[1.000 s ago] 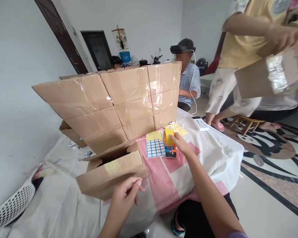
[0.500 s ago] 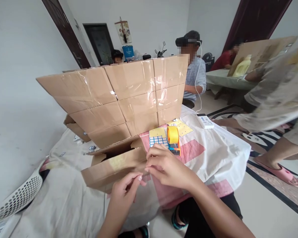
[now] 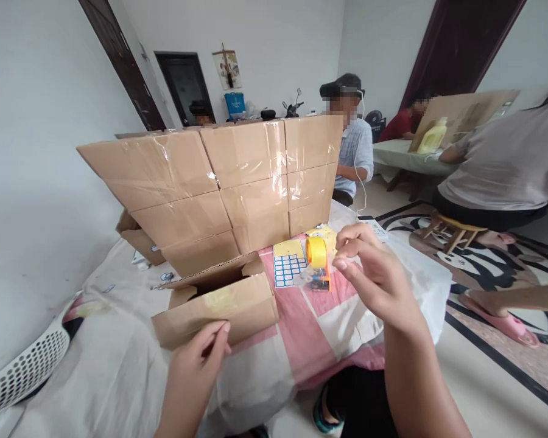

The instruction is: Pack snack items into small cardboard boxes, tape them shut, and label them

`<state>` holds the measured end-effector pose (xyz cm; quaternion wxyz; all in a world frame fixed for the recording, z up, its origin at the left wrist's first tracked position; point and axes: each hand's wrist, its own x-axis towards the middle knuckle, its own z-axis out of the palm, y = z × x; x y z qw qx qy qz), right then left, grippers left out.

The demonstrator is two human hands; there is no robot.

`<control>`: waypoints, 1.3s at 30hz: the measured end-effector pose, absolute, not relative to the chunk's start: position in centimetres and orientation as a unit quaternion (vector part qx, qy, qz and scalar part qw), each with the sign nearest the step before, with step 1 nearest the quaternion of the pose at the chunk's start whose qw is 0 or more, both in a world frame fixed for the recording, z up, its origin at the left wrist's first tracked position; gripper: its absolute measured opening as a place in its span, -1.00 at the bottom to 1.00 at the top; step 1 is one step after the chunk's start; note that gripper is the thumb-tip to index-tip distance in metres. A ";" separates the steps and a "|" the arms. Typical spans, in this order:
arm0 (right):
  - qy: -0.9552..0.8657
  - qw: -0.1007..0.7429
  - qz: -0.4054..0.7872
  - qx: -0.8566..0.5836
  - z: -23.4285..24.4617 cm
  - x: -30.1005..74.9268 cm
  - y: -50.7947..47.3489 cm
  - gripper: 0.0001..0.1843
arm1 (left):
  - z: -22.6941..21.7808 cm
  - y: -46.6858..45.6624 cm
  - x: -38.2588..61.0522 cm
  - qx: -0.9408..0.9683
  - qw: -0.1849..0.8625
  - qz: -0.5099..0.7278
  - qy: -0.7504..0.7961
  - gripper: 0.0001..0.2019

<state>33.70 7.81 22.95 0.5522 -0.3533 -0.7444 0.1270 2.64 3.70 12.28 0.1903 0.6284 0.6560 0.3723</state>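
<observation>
A small open cardboard box (image 3: 214, 310) lies on the cloth-covered table, with a pale yellowish patch on its near side. My left hand (image 3: 196, 359) is closed in a pinch in front of that near side; whatever is between its fingertips is hidden. Over the table to the right, my right hand (image 3: 377, 274) is raised with thumb and fingers pressed together, and anything in them is too small to make out. Left of it stands an orange tape dispenser (image 3: 326, 281) with a yellow roll of tape (image 3: 316, 252). A sheet of blue-bordered labels (image 3: 288, 271) lies beside the dispenser.
A wall of taped cardboard boxes (image 3: 256, 176) stands behind the open box. A white perforated basket (image 3: 31, 365) is at the left. A white power bank (image 3: 375, 229) lies partly behind my right hand. Other people sit beyond the table and at right.
My hands have moved apart: the right one up and to the right, the left one a little left and down. The person at right now sits on a stool.
</observation>
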 end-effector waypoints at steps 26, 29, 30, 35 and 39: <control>-0.754 0.390 0.499 -0.173 20.5 25.3 16.1 -0.65 | 13.1 6.1 -0.7 0.723 -0.108 0.232 0.642 -0.58; -0.862 0.277 0.322 -0.277 19.4 23.2 18.8 -0.79 | 13.1 5.9 -0.7 0.721 -0.107 0.227 0.646 -0.55; -0.881 0.243 0.278 -0.297 19.1 22.7 19.5 -0.83 | 13.1 5.9 -0.6 0.720 -0.104 0.226 0.648 -0.53; -0.897 0.187 0.218 -0.335 18.3 21.9 20.2 -0.84 | 13.1 5.7 -0.5 0.717 -0.075 0.234 0.652 -0.50; -0.886 0.196 0.210 -0.364 18.0 22.1 20.0 -0.83 | 12.9 5.6 -0.5 0.716 -0.071 0.250 0.648 -0.49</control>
